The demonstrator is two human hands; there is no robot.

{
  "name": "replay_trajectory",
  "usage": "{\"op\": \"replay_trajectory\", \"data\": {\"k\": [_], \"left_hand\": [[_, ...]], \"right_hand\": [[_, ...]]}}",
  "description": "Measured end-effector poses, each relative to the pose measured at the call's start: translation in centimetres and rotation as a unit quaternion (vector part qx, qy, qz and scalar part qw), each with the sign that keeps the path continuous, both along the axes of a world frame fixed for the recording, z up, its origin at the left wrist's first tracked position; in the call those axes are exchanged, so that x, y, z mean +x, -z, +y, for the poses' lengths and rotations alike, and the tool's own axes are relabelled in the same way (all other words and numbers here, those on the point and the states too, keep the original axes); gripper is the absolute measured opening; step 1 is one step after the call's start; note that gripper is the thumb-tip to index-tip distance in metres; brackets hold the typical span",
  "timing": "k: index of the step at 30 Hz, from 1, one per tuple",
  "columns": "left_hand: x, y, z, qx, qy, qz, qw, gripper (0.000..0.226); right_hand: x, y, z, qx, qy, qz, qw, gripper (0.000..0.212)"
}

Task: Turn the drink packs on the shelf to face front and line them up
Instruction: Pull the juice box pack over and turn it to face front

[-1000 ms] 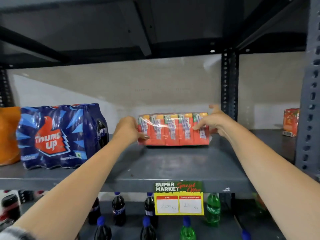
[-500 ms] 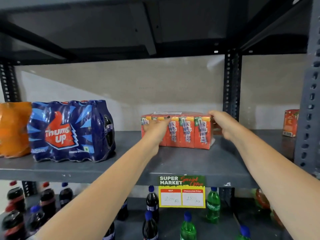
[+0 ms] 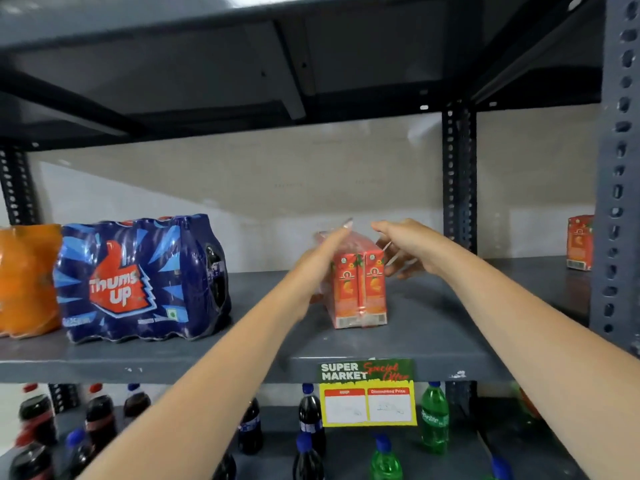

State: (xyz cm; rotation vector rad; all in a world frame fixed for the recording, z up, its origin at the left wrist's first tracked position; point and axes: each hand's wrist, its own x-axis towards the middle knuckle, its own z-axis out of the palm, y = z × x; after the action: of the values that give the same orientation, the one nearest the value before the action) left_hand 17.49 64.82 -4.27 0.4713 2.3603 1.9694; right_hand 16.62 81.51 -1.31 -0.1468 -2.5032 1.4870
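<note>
Place: I am standing at a shop shelf, a supermarket aisle by the look of it.
Sign: a green "SUPER MARKET Special Offer" tag point(image 3: 367, 371) hangs on my shelf's front edge, with a yellow price card point(image 3: 368, 406) under it.
Racking: grey slotted-steel uprights point(image 3: 459, 178) carry a grey metal shelf point(image 3: 426, 327), with another deck overhead.
Stock: a shrink-wrapped Thums Up bottle pack point(image 3: 138, 278) stands beside an orange drink pack point(image 3: 27, 278), with a wrapped juice carton pack point(image 3: 360, 289) to the right.
Lower tier: loose cola bottles point(image 3: 310, 420) and a green Sprite bottle point(image 3: 434, 417) stand below.
</note>
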Motion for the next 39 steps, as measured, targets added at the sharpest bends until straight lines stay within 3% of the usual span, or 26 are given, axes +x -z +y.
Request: {"op": "replay_trajectory", "data": {"k": [7,10,13,16,19,23,26,29,33,36,39], "left_hand": [[0.2,1.1,-0.4,0.001,0.032,0.01,0.999,0.042],[0.2,0.7,-1.5,0.042,0.051,-0.033,0.997,0.029],[-1.2,0.5,-3.5,0.113,0.034,-0.079,0.99,0.034],[-2.9,0.2,-5.9,0.158,-0.023,-0.1,0.982,0.009],[-4.9,0.1,-7.5,0.195,-0.077,-0.136,0.968,0.016],[-7.2,-0.9,-7.3,0.231,-0.105,-0.173,0.952,0.021],[-8.4,-1.5,-6.3,0.222,-0.127,-0.174,0.951,0.03],[-9.2,-1.9,-6.0,0.209,-0.15,-0.154,0.954,0.032],[-9.2,-1.4,-6.1,0.194,-0.201,-0.106,0.954,0.021],[-9.4,-0.9,-6.3,0.167,-0.248,-0.055,0.953,0.019],[-9.1,-0.5,-6.7,0.147,-0.207,-0.059,0.965,0.03]], "right_hand": [[-4.8,-1.0,-2.5,-0.015,0.013,-0.026,0.999,0.034],[-6.5,-0.5,-2.5,-0.06,0.024,-0.019,0.998,0.063],[-5.7,-0.6,-3.2,-0.1,0.035,-0.004,0.994,0.079],[-5.9,-0.7,-2.7,-0.11,0.018,0.011,0.994,0.078],[-5.9,-0.4,-2.2,-0.126,0.008,0.009,0.992,0.08],[-5.6,0.4,-1.5,-0.096,0.06,0.022,0.993,0.108],[-4.5,0.9,-1.6,0.009,0.136,0.036,0.99,0.115],[-3.5,1.4,-1.7,0.084,0.142,0.043,0.985,0.122],[-2.7,1.8,-0.4,0.026,0.127,0.064,0.989,0.105],[-2.1,2.2,0.3,-0.053,0.082,0.047,0.994,0.077],[-1.9,2.8,0.5,-0.058,0.0,0.016,0.998,0.04]]}}
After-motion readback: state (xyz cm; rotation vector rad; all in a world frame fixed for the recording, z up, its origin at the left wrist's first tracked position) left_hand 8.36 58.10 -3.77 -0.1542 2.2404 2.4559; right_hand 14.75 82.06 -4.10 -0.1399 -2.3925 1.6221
